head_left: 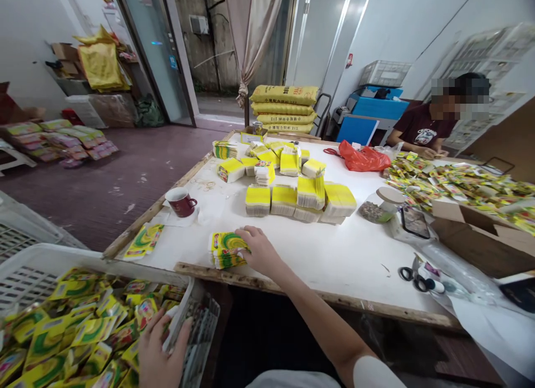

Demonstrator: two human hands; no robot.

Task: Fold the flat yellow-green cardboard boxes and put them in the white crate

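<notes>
Right hand [261,253] lies on the worktop [334,260] near its front edge, fingers against the right end of a stack of yellow-green sachets [224,248]. We cannot tell whether the thumb pinches it or only rests there. The stack sits at 9 o'clock of that hand, touching it.

Left hand [161,349] is clamped on the rim of the white crate [190,315], which is full of loose sachets [75,332].

We judge the sachets light, thin, soft and slick, so the stack is likely to fan or slide. Best held across both short ends, thumb on top and fingers under.

A red mug [181,202] is at 10 o'clock of the stack, and banded bundles [292,201] are at 1 o'clock, well apart.
</notes>
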